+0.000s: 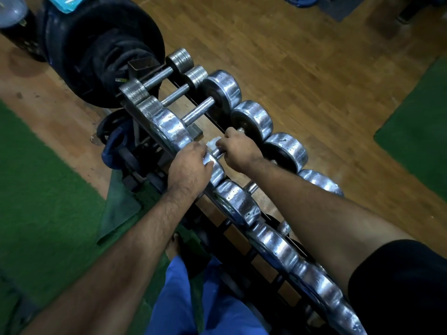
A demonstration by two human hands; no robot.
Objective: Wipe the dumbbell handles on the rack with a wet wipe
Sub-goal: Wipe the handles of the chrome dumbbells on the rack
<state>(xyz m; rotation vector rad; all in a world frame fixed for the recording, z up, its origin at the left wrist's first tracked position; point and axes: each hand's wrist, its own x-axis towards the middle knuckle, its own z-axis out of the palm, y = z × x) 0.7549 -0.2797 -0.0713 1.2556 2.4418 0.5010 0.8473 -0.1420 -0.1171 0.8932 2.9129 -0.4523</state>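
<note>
At the far left, a stack of black weight plates (96, 44) is standing on the wooden floor (302, 68), with a pale blue packet (69, 2) lying on top of it. Green matting (36, 189) is covering the floor along the left side, and another green patch (420, 131) is showing at the right edge.

The rack (154, 139) is running diagonally from the far left towards the near right, carrying a row of chrome dumbbells. The left hand (188, 168) is resting over the near-side head (215, 168) of one dumbbell, its fingers curling over the rounded metal and gripping it.

Just to the right, the wet wipe (211, 143) is showing as a small white bunch on the knurled dumbbell handle (217, 152), between the two hands. The right hand (238, 148) is wrapping round that handle, its fingers closing on the wipe and the bar together, with the thumb side towards the far end of the handle.

Farther along the rack, three dumbbells with bare handles (197, 112) are lying side by side, untouched. To the right of the right hand, the larger chrome heads (285, 148) are lining the far side of the rack.

Near the bottom, blue trousers (193, 298) and a bare foot (173, 247) are showing beside the rack, and a black sleeve (399, 286) is covering the right upper arm.
</note>
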